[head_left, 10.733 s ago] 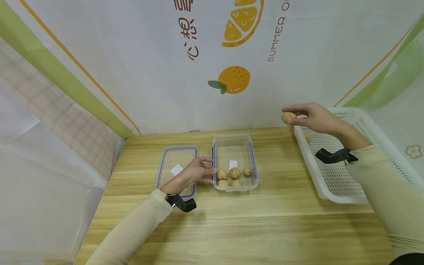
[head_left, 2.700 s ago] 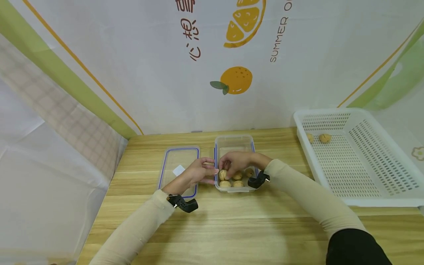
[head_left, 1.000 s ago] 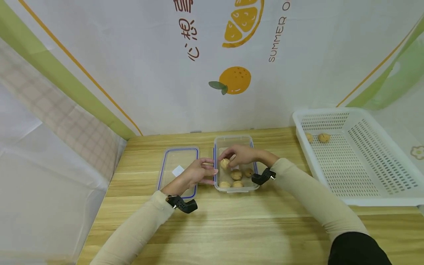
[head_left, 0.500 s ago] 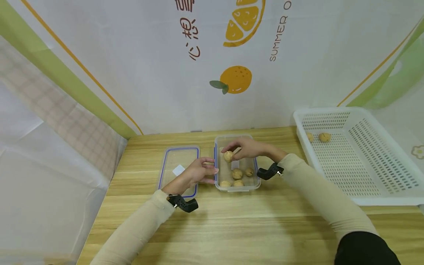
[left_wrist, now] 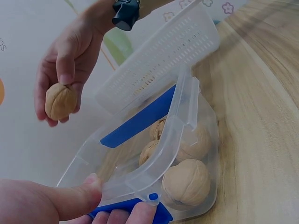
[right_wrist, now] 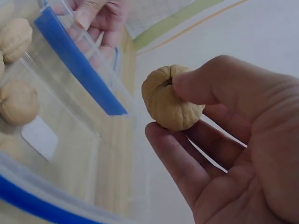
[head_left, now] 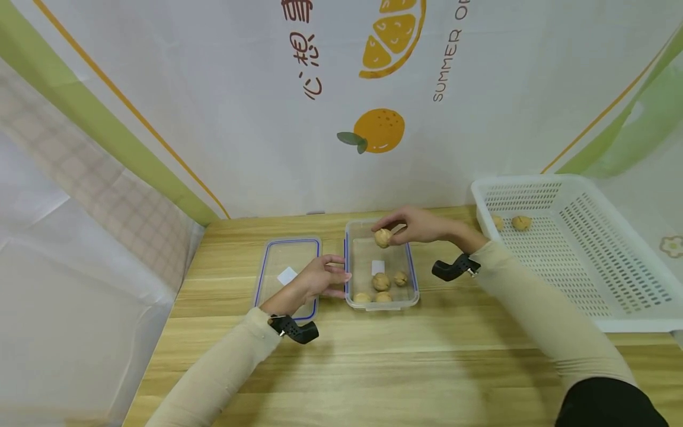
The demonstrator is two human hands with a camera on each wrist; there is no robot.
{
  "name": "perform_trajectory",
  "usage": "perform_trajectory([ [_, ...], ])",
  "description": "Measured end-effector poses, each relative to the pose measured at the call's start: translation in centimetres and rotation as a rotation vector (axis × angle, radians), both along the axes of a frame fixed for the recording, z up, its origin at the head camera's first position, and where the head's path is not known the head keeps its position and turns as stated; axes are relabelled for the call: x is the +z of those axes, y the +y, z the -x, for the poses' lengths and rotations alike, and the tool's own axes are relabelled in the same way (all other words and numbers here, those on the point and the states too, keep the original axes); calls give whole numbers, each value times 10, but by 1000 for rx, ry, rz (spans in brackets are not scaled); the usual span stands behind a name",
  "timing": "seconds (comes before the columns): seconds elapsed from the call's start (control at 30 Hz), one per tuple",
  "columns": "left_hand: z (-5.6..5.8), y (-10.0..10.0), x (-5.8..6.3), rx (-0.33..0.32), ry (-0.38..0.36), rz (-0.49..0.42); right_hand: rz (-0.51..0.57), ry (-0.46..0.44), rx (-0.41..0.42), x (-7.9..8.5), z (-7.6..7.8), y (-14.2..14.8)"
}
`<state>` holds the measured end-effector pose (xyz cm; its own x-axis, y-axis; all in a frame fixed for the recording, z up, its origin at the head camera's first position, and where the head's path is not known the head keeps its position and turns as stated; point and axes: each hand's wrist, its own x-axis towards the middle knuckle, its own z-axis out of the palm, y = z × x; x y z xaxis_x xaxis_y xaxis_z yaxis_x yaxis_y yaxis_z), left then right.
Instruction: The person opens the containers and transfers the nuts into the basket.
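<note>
My right hand [head_left: 418,225] pinches a walnut [right_wrist: 169,98] between thumb and fingertips, above the far part of a clear plastic food container [head_left: 373,303]. Several other walnuts lie in that container's near half, among them one walnut [head_left: 381,281] beside a white paper label [head_left: 377,267]. At the container's left side, my left hand [head_left: 318,277] holds the wall: in the left wrist view the thumb lies over the rim, and the fingers [left_wrist: 140,213] are bent against a blue side latch [left_wrist: 163,215].
A clear lid [head_left: 269,261] with a blue seal lies left of the container, partly under the left hand. On the right stands a white perforated basket [head_left: 496,261] with two walnuts, one being the walnut [head_left: 521,223] near its back left corner. A printed curtain hangs behind the wooden table.
Over the last seconds, my right hand has picked the walnut from the container's near left part and raised it up, away and to the right. My left hand has stayed at the container's wall.
</note>
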<state>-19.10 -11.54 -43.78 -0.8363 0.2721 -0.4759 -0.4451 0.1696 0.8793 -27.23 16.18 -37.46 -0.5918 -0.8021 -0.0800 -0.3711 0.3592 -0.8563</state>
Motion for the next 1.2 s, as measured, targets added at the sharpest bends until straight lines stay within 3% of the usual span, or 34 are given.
perform_trajectory([
  [0.27, -1, -1, 0, 2, 8, -5, 44, -9, -72, 16, 0, 32],
  [0.6, 0, -1, -2, -3, 8, -8, 28, 67, -181, 27, 1, 75],
  [0.93, -2, -1, -1, 1, 4, -7, -20, 117, -371, 43, -6, 113],
  [1.2, 0, 0, -1, 2, 1, -8, -1, 128, -475, 46, -5, 151],
])
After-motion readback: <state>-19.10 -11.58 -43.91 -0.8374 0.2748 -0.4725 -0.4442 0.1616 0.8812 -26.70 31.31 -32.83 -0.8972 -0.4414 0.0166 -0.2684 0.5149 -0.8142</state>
